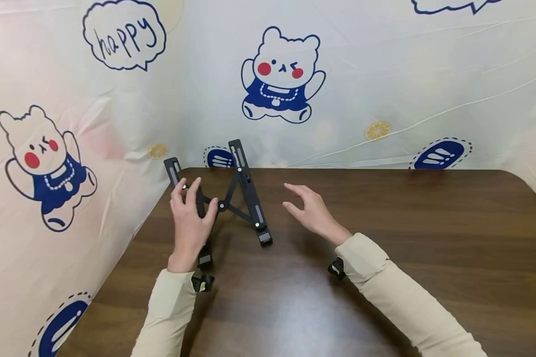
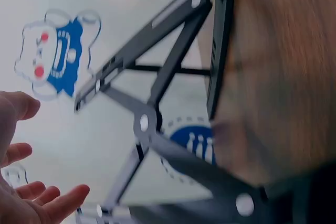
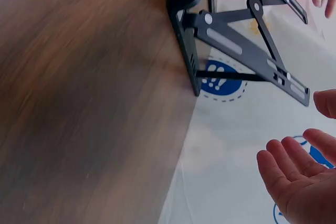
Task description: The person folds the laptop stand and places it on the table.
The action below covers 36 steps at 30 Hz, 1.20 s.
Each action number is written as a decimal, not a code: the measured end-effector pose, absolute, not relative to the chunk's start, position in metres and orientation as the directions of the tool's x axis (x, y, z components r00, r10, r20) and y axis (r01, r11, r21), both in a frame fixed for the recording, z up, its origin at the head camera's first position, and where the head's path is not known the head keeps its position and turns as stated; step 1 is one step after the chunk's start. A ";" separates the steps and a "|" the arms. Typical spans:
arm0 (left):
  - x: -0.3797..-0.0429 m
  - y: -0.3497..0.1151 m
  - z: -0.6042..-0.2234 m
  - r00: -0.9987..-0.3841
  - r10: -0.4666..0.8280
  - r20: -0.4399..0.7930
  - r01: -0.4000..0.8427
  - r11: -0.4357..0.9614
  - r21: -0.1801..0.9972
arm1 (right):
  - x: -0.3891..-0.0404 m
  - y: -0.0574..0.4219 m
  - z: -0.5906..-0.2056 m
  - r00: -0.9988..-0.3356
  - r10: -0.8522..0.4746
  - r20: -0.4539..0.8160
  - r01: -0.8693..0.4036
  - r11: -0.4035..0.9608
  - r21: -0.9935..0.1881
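Blk folding stand [image 1: 222, 205] sits unfolded on the far-L part of the table [image 1: 384, 223], its two long rails linked by crossed struts at a round hub; upper rails slope up from the base rails, per the wrist views. Hands are well apart, neither gripping: L hand [image 1: 189, 218] is just beside the stand's L rail, fingers spread, w/ a gap b/w fingertips & stand in the L wrist view. R hand [image 1: 314, 213] is held out R of the stand, near its R rail, thumb & fingers parted. Both arms wear pale sleeves [image 1: 167, 307]. Behind: pale cloth [image 1: 357, 74] w/ printed bears [image 1: 281, 74] etc.
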<state>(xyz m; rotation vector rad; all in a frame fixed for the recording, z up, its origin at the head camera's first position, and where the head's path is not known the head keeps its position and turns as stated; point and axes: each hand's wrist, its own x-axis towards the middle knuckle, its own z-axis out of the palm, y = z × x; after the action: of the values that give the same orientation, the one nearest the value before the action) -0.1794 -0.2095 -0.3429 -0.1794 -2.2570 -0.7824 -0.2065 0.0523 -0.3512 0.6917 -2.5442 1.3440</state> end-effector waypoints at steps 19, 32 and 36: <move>-0.161 -0.263 -0.366 -0.880 -0.361 0.310 0.021 0.621 0.784 | -0.214 0.003 -0.358 -0.909 -0.324 0.264 -0.382 0.389 -0.839; -0.163 -0.276 -0.371 -0.971 -0.228 0.073 -0.069 0.559 0.826 | -0.232 -0.019 -0.387 -0.971 -0.223 0.089 -0.165 0.348 -0.923; -0.164 -0.281 -0.371 -0.983 -0.180 0.030 -0.078 0.567 0.820 | -0.234 -0.023 -0.391 -0.976 -0.203 0.076 -0.143 0.343 -0.928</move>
<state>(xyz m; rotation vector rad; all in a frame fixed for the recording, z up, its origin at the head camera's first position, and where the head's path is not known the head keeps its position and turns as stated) -0.1645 -0.2808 -0.3708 0.2215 -2.6822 -1.3947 -0.2335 -0.0230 -0.3914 0.3375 -2.6173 1.8003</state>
